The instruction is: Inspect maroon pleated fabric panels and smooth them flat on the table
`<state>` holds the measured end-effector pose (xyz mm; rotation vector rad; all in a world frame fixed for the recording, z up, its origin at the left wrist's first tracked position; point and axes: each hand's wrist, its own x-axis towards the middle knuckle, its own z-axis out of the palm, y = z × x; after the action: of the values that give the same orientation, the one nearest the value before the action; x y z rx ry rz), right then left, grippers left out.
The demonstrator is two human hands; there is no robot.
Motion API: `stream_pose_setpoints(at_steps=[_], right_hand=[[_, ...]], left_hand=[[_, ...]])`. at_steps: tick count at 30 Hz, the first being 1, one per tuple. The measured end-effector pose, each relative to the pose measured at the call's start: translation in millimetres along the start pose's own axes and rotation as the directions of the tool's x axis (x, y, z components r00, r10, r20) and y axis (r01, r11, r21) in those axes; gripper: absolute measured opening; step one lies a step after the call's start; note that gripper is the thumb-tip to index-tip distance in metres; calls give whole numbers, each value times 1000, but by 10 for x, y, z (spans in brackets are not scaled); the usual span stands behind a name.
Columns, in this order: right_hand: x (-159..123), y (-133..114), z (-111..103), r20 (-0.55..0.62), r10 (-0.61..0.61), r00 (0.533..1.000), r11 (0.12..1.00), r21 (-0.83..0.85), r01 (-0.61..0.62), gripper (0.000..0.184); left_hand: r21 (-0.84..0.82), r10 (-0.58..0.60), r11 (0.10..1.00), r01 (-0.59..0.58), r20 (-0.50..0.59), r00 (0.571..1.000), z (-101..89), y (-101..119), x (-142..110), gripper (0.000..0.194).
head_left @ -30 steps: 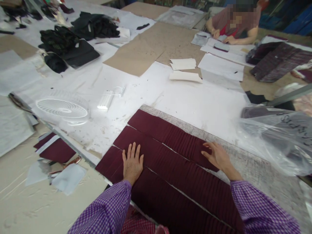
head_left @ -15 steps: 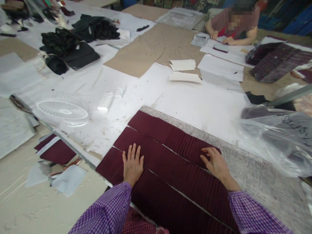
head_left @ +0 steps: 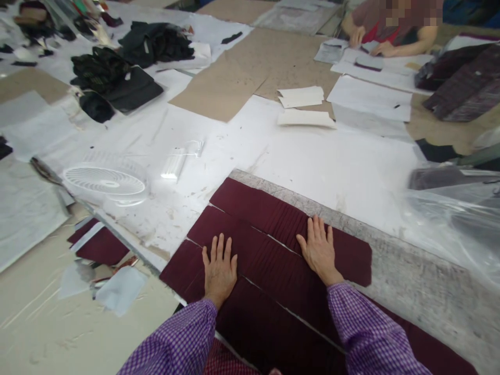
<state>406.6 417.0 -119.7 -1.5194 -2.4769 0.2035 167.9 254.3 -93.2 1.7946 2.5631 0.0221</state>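
Note:
Rows of overlapping dark maroon fabric pieces (head_left: pixel 258 245) lie on a grey mottled board (head_left: pixel 394 271) in front of me. My left hand (head_left: pixel 220 268) rests flat on the left part of the middle and near rows, fingers spread. On the far row, my right hand (head_left: pixel 319 249) lies flat with its fingers stretched out. To the right of that hand, a smooth maroon piece (head_left: pixel 353 258) sits at the row's end. Narrow pale gaps show between the rows. Purple checked sleeves cover both forearms and hide part of the near rows.
A white fan (head_left: pixel 105 179) and a white box-like device (head_left: pixel 174 165) lie left on the white table. Black fabric (head_left: pixel 152 44) is heaped behind. Plastic-wrapped goods (head_left: pixel 457 208) stand right. Across the table, a person (head_left: pixel 394 39) works over papers. Scraps (head_left: pixel 101 245) lie lower left.
My right hand has moved left along the far row and flattened from a curled pose. A smooth piece now shows at that row's right end. My left hand stays on the fabric.

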Motion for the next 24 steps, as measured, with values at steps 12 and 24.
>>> stream_pose_setpoints(at_steps=[12, 24], right_hand=[[767, -726, -165, 0, -75, 997, 987, 144, 74, 58], [-410, 534, -327, -150, 390, 908, 910, -85, -405, 68]], left_hand=[[-46, 34, 998, -39, -105, 994, -3, 51, -27, 50], [-193, 11, 981, -24, -69, 998, -14, 43, -12, 49]])
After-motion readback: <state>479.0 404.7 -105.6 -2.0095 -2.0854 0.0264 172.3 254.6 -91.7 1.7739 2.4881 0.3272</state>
